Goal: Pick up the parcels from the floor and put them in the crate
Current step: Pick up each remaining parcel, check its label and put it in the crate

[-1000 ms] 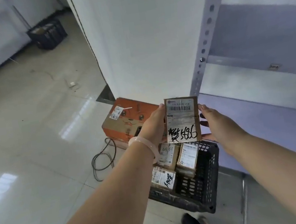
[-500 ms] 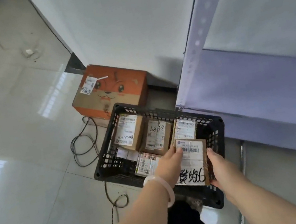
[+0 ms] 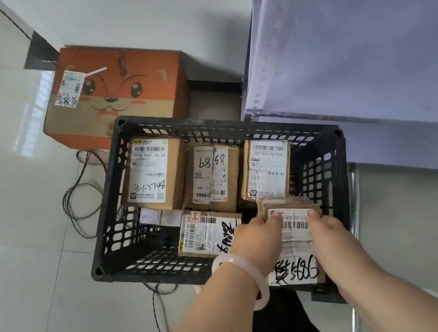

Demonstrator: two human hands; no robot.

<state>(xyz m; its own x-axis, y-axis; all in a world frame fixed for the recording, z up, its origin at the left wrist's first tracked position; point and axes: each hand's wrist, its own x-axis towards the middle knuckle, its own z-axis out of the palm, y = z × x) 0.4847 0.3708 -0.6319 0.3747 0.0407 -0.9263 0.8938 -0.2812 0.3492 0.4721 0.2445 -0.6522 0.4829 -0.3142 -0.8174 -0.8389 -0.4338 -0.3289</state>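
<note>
Head view: the left hand (image 3: 254, 234) and right hand (image 3: 328, 230) reach down into a black crate (image 3: 223, 130). They grip opposite edges of a flat parcel (image 3: 296, 242), fingers curled over its top. Other parcels (image 3: 210, 173) lie beyond and left of the hands. The crate sits on a glossy tiled floor (image 3: 23, 240), with an orange fox-face box (image 3: 120, 92) beyond. The held label reads "5686"; the far-left parcel (image 3: 153, 173) reads "4-1-5348".

Before you, the glossy tiled floor (image 3: 29, 282) carries a black lattice crate (image 3: 223, 130) at centre. An orange fox-face carton (image 3: 125, 88) stands behind its far-left corner, and a loose black cable (image 3: 73, 194) lies to its left.
</note>
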